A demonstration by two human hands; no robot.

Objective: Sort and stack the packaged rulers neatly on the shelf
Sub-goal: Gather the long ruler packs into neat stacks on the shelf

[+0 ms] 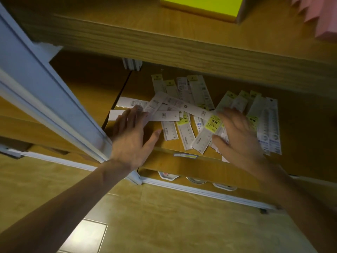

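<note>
Several packaged rulers (187, 108) lie scattered in a loose, crossed heap on the wooden shelf (158, 141); most are clear sleeves with white or yellow-green labels. More rulers (268, 125) lie roughly side by side at the right. My left hand (131, 136) reaches over the heap's left side with straight, spread fingers, its fingertips at the white packages there. Blurred, my right hand (237, 139) hovers with spread fingers over the rulers in the middle right. Neither hand holds anything.
A thick wooden shelf board (182, 46) overhangs the heap from above. On it sit a yellow pad (200, 6) and pink paper (322, 17). A pale blue-white upright post (54, 99) stands at the left. Small items (197, 179) show on the shelf below; tiled floor beneath.
</note>
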